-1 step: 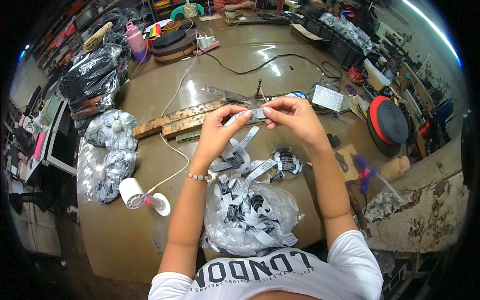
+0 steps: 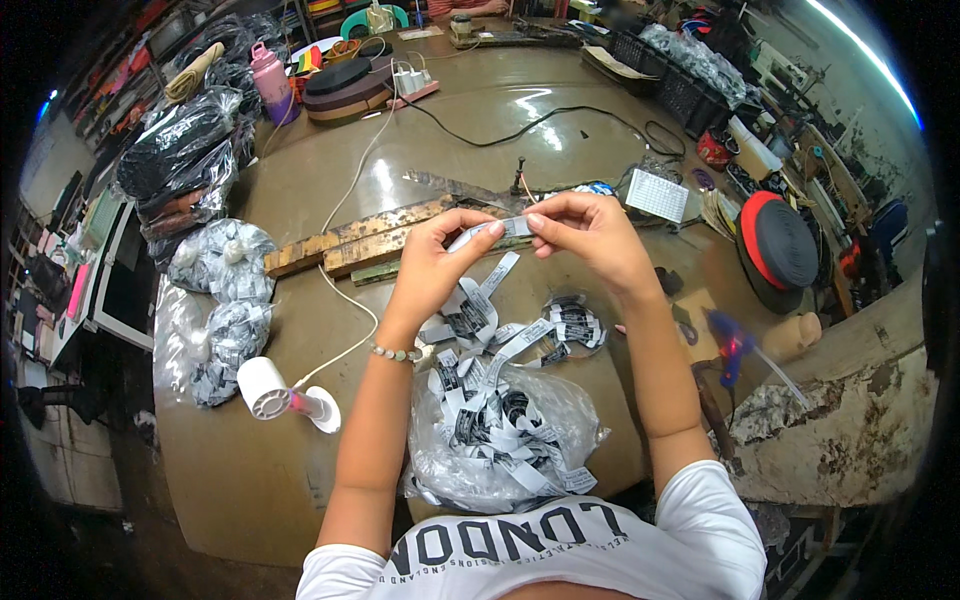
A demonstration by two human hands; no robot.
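A strip of whitish fabric labels [image 2: 514, 228] is stretched between my two hands above the table. My left hand [image 2: 450, 245] pinches one end between thumb and fingers, and my right hand [image 2: 583, 236] pinches the other. Below them, loose printed label strips [image 2: 470, 312] curl in a heap. Some spill from a clear plastic bag [image 2: 578, 405] in front of my body, which bulges with more of them. Beside the heap sits a coil of labels [image 2: 577, 328], inside my right forearm.
Stained wooden bars [image 2: 370, 238] lie beyond my left hand. A white blower-like device [image 2: 262, 388] and bagged bundles [image 2: 222, 260] are left; a blue-and-red glue gun [image 2: 733, 355] and red-and-black webbing rolls [image 2: 775, 240] are right. Cables cross the table [image 2: 470, 165]. Another person's arm [image 2: 488, 10] shows far off.
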